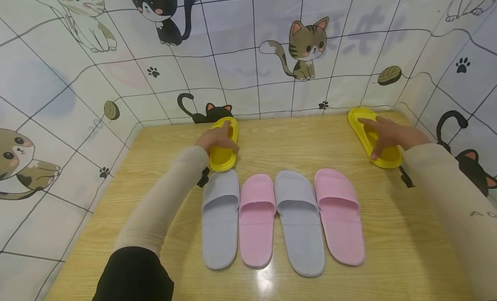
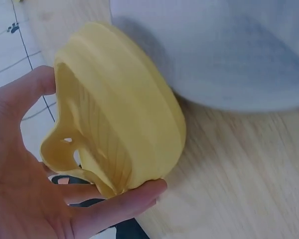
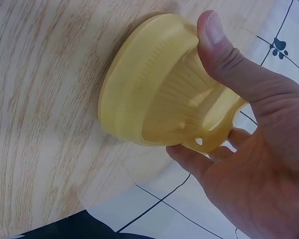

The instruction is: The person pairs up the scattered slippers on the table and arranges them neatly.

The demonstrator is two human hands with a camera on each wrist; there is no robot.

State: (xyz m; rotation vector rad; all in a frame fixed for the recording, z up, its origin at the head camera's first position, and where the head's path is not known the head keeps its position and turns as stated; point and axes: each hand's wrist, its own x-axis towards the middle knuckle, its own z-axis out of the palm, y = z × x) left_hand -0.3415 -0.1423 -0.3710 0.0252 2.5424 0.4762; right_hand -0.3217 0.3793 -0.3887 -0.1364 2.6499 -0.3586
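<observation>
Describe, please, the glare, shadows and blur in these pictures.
Head: glare on the table below the left pink slipper, a shadow beside the right sleeve; left wrist: the close grey slipper looks blurred; right wrist: soft shadow edges the yellow slipper.

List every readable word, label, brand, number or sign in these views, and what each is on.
"A", then a round letter, C or O, cut off by the picture edge: on the right sleeve, head view.
Faint purple marks on the wall covering: too blurred to read.
Yellow slippers, grey slippers, pink slippers: no readable text.
No numbers readable.
</observation>
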